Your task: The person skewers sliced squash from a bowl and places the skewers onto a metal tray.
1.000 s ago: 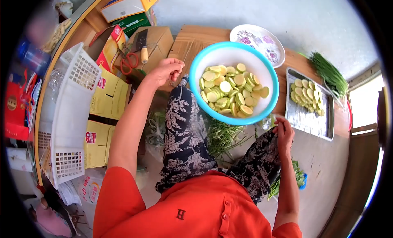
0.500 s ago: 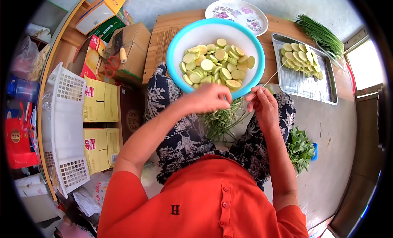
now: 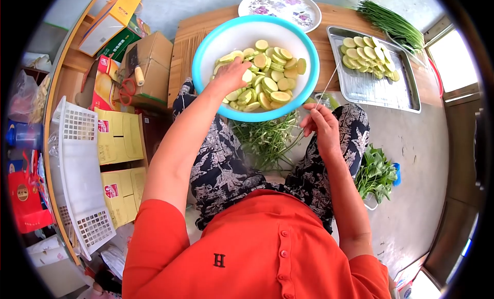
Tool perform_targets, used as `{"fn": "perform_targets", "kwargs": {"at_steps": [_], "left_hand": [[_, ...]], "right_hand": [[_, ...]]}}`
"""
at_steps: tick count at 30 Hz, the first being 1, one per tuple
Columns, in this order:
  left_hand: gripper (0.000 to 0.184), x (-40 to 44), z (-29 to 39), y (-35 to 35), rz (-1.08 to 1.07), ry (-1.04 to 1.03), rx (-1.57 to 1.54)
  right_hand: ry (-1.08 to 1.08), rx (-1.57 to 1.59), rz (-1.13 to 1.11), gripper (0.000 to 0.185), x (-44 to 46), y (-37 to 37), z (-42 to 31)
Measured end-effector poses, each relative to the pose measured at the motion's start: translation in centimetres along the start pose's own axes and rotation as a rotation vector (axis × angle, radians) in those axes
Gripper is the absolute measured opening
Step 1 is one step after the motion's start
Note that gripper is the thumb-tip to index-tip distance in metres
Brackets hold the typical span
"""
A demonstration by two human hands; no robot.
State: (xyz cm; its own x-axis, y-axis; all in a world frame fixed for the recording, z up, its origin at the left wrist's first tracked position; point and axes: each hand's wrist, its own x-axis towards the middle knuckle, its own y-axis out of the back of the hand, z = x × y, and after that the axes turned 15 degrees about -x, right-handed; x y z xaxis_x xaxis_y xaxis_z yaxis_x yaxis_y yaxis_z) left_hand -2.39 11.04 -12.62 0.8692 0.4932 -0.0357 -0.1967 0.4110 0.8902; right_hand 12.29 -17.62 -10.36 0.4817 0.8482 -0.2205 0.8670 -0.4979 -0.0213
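My left hand [image 3: 231, 76] reaches into a white bowl with a turquoise rim [image 3: 312, 67]. Its fingers look apart and touch the zucchini slices [image 3: 280, 97] heaped there; some fingertips are hidden. Beside the bowl, over my knee, my right hand [image 3: 323, 121] is closed on a thin skewer [image 3: 328, 85]. The bare skewer slants up from my fingers toward a metal tray [image 3: 368, 90]. Overlapping zucchini slices [image 3: 368, 54] lie on that tray.
A flowered plate [image 3: 280, 11] sits behind the bowl on the wooden table [image 3: 185, 47]. Long green stalks [image 3: 393, 26] lie behind the tray. Cut greens [image 3: 267, 142] are between my knees, leafy greens [image 3: 378, 175] at right. Boxes [image 3: 121, 137] and a white rack [image 3: 82, 170] stand left.
My left hand has moved from in front of the bowl up and left into the slices. My right hand still holds the skewer. The whole view has shifted slightly.
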Motion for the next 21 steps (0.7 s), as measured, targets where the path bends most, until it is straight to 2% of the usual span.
{"fn": "perform_targets", "kwargs": {"at_steps": [6,8,9,11,12,14,18,21], "left_hand": [[0.057,0.3,1.0,0.1,-0.044,-0.036,0.068],[0.051,0.2,1.9,0.6,0.004,0.12,-0.004],[0.051,0.3,2.1,1.0,0.003,0.114,-0.004],[0.045,0.6,2.2,2.4,0.048,0.327,-0.938],[0.045,0.4,2.5,2.6,0.05,0.32,-0.933],[0.041,-1.3,3.7,2.6,0.152,0.21,-1.957],[0.037,-3.5,5.6,2.2,0.275,0.173,-2.323],[0.036,-3.8,6.0,1.3,0.347,0.136,-2.415]], "right_hand": [[0.034,-0.077,-0.013,0.023,0.2,-0.2,0.5],[0.053,-0.086,-0.023,0.023,0.2,-0.3,0.6],[0.042,-0.092,-0.017,0.025,0.1,-0.4,0.4],[0.056,-0.139,-0.007,0.026,-0.4,-0.4,-0.1],[0.067,-0.188,-0.004,0.026,-0.7,-0.5,-0.4],[0.063,-0.164,0.007,0.027,-1.9,-1.2,-1.5],[0.015,-0.196,-0.157,0.027,-4.7,-3.8,-4.7],[-0.022,-0.12,-0.247,0.025,-5.4,-5.3,-5.3]]}}
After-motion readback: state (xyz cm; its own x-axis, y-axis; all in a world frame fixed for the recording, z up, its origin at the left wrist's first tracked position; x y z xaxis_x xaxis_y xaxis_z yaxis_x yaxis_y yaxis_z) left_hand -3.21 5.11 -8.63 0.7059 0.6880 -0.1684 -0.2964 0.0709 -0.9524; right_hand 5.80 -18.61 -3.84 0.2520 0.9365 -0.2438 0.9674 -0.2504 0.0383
